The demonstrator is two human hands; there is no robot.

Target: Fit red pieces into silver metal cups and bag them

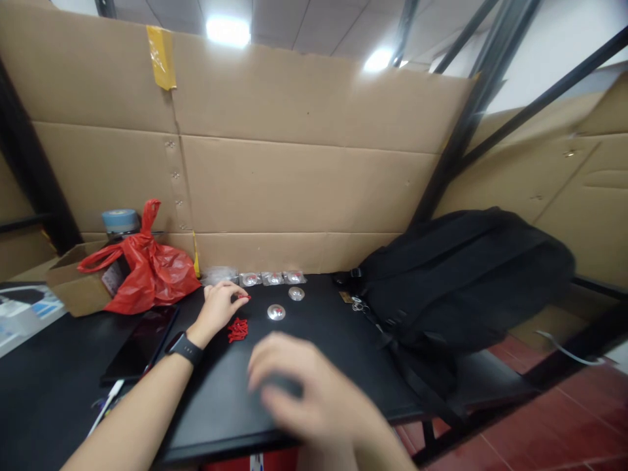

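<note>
My left hand [223, 304], with a dark watch on its wrist, pinches a small red piece [248, 297] between thumb and fingertips. Just below it a heap of small, thin red pieces [238, 330] lies on the black table [216, 399]. Two shiny round silvery discs rest to its right: a nearer disc [276, 313] with something red on it and a farther disc [296, 294]. My right hand [299, 386], smeared by motion, hovers over the table's front with fingers curved and thumb apart; nothing shows in it.
Several clear packets with discs [273, 279] line the cardboard wall [294, 190]. A black backpack [461, 281] fills the right side. At left are a red plastic bag [157, 268], a cardboard box [73, 284], a dark phone or tablet [140, 343] and a white cable [108, 402].
</note>
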